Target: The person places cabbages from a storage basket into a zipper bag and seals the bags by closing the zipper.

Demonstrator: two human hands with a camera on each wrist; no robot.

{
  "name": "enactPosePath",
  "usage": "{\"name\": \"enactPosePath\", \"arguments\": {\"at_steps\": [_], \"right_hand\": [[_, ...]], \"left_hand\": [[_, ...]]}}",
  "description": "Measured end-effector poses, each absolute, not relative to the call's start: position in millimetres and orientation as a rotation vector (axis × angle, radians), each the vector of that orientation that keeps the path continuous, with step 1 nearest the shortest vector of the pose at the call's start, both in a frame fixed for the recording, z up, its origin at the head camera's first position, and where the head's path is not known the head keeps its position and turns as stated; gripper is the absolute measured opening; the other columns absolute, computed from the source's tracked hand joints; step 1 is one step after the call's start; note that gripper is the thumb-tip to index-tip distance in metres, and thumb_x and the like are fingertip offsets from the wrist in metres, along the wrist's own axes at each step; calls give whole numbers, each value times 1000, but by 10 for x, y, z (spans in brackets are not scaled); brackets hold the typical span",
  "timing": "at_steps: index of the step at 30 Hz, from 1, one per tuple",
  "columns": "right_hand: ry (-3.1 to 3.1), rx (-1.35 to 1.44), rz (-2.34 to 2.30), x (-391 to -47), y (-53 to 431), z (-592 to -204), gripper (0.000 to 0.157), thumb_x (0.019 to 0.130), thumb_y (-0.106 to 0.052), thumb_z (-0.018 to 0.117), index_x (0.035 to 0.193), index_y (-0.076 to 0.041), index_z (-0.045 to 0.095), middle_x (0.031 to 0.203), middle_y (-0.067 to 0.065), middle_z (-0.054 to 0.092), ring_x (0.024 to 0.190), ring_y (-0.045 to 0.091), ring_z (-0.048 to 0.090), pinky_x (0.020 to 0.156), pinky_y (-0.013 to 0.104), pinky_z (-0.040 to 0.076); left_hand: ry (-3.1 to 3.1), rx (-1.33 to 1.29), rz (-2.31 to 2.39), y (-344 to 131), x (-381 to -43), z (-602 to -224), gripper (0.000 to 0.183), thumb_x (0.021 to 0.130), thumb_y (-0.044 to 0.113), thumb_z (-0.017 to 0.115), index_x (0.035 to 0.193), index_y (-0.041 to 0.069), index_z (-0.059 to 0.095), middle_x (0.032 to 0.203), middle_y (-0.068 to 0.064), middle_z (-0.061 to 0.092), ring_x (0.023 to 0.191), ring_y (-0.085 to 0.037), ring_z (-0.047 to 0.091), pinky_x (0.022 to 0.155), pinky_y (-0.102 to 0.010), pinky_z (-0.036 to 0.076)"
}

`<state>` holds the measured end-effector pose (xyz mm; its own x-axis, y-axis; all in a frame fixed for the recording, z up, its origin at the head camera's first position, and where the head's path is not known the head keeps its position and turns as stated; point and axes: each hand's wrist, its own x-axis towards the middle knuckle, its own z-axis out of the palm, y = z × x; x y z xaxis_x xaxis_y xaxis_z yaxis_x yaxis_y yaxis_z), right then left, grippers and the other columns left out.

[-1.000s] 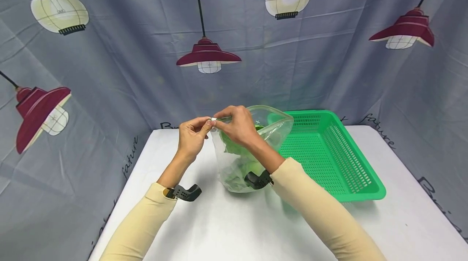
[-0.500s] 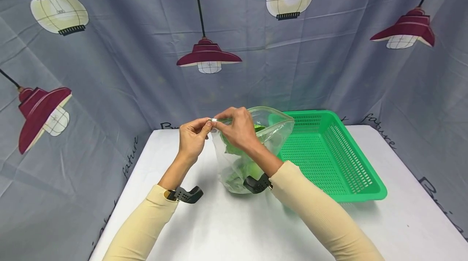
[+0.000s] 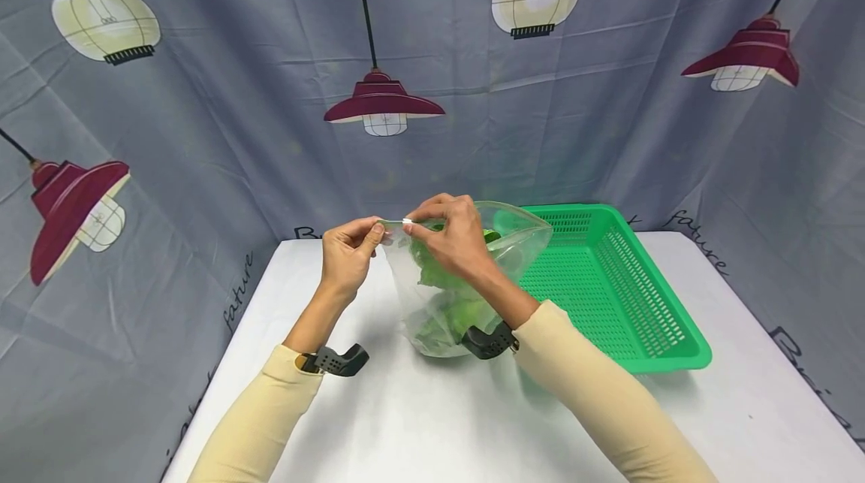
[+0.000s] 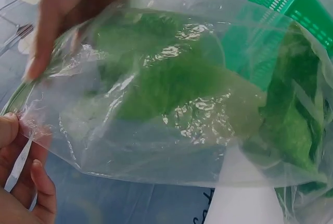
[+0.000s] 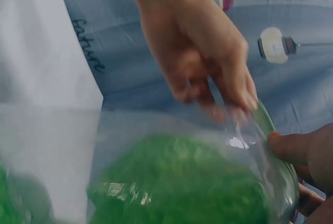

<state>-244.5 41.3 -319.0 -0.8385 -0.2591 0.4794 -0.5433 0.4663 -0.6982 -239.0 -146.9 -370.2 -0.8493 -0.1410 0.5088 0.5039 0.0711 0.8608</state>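
A clear zip bag stands upright on the white table, with leafy green lettuce inside. My left hand pinches the left end of its top edge between thumb and fingers. A short way along that edge, my right hand pinches a small white slider. Right of the slider the bag's mouth gapes. In the left wrist view the lettuce shows through the clear plastic. The right wrist view has the right thumb against the green-tinted zip strip.
A green perforated plastic basket stands right of the bag, close behind the right forearm. The white table runs back to a grey-blue curtain printed with lamps. A black camera mount sits on each wrist.
My right hand has slid right along the bag's top edge with the white slider, away from my left hand. The left hand keeps its pinch at the corner, shifted slightly left.
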Motion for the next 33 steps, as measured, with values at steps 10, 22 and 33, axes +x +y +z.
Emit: {"name": "enactPosePath", "arguments": {"at_steps": [10,22,33], "right_hand": [[-2421,643,1349,-2493,761,-3227,10,84,-19,79,92,-12,80,104,-2,64,107,20,46,82,37,44],[-2423,659,1244,-2473,1009,-3208,11,84,-22,80,89,-13,80,108,0,64,99,22,45,75,38,41],[-2442,599,1154,-2430,1142,-3193,14,85,-22,79,92,-11,80,112,7,57,107,30,41,84,47,37]], "left_hand": [[-1881,-343,-1847,-1554,-2415,-3754,15,92,-3,64,100,-15,68,82,-22,71,67,-9,68,54,-21,44],[-1917,-348,-1810,-1550,-2412,-3741,15,92,3,67,100,-9,71,82,-16,72,68,-10,68,55,-21,44],[-1887,-342,-1807,-1568,-2419,-3757,16,91,2,68,100,-12,70,81,-16,72,68,-10,68,53,-20,42]]}}
